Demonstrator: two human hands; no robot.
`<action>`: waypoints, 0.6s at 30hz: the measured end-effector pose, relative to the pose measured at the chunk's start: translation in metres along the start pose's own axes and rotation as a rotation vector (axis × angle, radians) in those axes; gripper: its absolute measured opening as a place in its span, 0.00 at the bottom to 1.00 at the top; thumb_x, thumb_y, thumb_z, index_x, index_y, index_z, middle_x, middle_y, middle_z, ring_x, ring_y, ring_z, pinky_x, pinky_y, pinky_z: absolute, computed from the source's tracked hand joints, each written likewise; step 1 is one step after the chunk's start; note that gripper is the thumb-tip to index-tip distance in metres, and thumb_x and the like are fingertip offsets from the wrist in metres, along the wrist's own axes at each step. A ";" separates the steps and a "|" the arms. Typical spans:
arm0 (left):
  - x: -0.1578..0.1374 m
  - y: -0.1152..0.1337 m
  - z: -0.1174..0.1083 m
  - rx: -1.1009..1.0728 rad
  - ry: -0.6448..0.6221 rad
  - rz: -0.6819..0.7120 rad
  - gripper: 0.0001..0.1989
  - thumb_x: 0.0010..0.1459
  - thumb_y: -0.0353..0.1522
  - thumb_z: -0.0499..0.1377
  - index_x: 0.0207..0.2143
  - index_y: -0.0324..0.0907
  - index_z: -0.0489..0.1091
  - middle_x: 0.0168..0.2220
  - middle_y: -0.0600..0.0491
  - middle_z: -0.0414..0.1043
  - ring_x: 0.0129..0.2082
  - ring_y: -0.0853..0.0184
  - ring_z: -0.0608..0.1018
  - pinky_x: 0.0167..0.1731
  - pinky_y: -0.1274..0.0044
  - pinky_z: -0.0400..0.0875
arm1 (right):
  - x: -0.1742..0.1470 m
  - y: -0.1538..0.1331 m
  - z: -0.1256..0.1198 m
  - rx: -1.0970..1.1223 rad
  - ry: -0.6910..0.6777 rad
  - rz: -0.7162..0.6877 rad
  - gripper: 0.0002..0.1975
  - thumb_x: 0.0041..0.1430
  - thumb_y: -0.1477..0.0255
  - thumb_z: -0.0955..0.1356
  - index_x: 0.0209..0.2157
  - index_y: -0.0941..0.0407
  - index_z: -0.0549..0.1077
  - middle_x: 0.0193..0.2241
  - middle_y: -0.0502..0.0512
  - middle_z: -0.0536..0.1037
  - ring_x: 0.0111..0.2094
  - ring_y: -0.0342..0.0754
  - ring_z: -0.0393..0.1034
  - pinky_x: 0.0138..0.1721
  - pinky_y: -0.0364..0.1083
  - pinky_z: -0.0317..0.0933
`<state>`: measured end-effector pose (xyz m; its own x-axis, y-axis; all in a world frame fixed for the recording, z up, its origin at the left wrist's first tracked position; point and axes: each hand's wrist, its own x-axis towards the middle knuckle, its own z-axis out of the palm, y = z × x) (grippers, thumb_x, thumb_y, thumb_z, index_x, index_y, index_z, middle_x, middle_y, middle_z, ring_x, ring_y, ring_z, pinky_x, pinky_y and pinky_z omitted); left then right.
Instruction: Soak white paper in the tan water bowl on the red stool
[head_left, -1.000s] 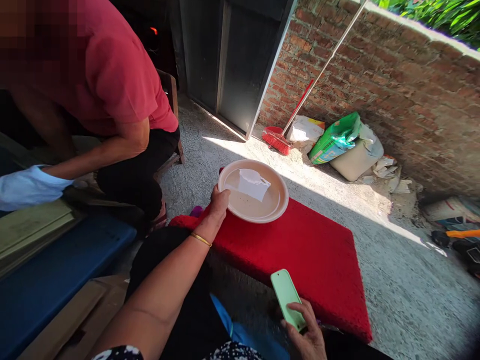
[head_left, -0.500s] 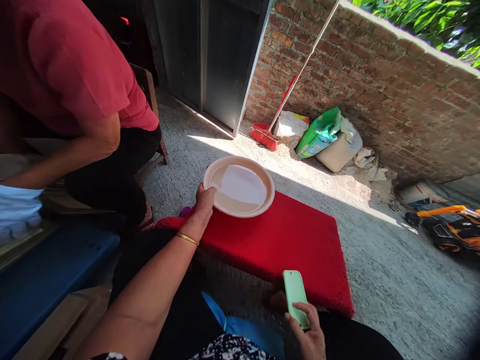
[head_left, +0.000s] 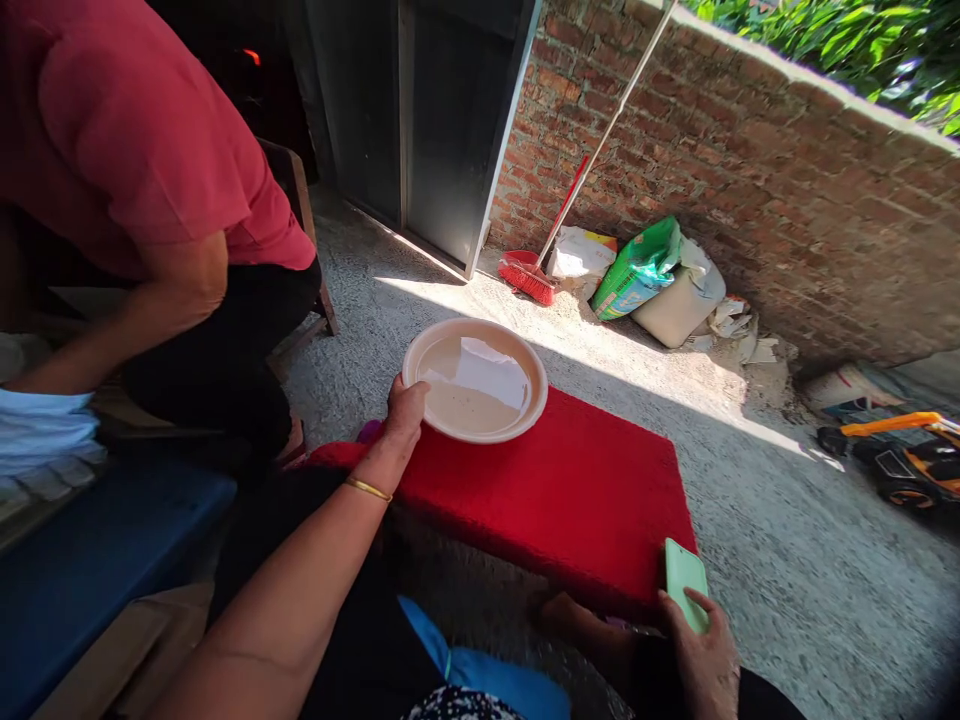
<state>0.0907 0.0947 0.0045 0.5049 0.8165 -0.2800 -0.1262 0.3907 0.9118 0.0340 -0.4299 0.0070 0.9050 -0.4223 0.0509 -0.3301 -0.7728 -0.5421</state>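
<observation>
My left hand [head_left: 406, 412] grips the left rim of a round beige basin [head_left: 480, 432], thumb over the edge. Clear liquid lies in the basin, and a bright patch reflects off its surface. The basin is at the far edge of a bench with a red fuzzy cover [head_left: 555, 510]; whether it rests there or is held up, I cannot tell. My right hand [head_left: 701, 640] is closed around the lower part of a light green phone [head_left: 684, 575], at the near right corner of the red cover.
At left, a person in a red shirt [head_left: 142, 130] bends over beside a blue surface [head_left: 112, 530]. A red broom [head_left: 529, 280], a green sack [head_left: 637, 270] and a pale sack [head_left: 682, 305] stand by the brick wall [head_left: 750, 170]. An orange toy excavator [head_left: 922, 460] is far right.
My right hand has carried the phone to the right, to the corner of the red cover. My left hand keeps its grip on the basin, and the bright reflection in the liquid has shifted shape.
</observation>
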 end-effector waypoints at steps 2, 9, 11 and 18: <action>-0.001 0.001 -0.001 0.009 0.011 -0.004 0.20 0.36 0.29 0.61 0.38 0.39 0.73 0.30 0.54 0.75 0.32 0.63 0.78 0.40 0.71 0.75 | -0.002 -0.009 0.004 -0.165 -0.048 -0.050 0.40 0.41 0.40 0.64 0.44 0.58 0.73 0.42 0.71 0.77 0.50 0.72 0.69 0.52 0.65 0.64; -0.003 0.003 -0.001 -0.012 -0.009 0.011 0.21 0.37 0.31 0.63 0.40 0.38 0.74 0.31 0.53 0.76 0.34 0.61 0.78 0.40 0.71 0.75 | -0.001 -0.019 -0.001 -0.402 -0.170 -0.067 0.41 0.48 0.44 0.58 0.51 0.62 0.70 0.45 0.75 0.75 0.50 0.72 0.70 0.53 0.65 0.63; -0.003 0.002 -0.002 -0.010 -0.010 0.022 0.22 0.37 0.31 0.63 0.40 0.38 0.74 0.32 0.53 0.76 0.34 0.62 0.78 0.40 0.71 0.75 | 0.012 -0.012 -0.007 -0.334 -0.175 -0.066 0.38 0.47 0.47 0.59 0.50 0.61 0.70 0.44 0.74 0.75 0.48 0.70 0.71 0.50 0.63 0.65; 0.000 0.000 -0.004 -0.009 -0.006 0.016 0.23 0.37 0.31 0.63 0.41 0.38 0.73 0.33 0.52 0.76 0.35 0.61 0.78 0.41 0.70 0.75 | 0.069 0.011 -0.017 -0.235 -0.003 0.100 0.34 0.47 0.51 0.62 0.51 0.56 0.72 0.31 0.64 0.78 0.33 0.66 0.73 0.33 0.61 0.67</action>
<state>0.0875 0.0960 0.0037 0.5075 0.8204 -0.2633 -0.1423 0.3812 0.9135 0.0882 -0.4752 0.0190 0.8655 -0.5008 0.0045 -0.4707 -0.8164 -0.3346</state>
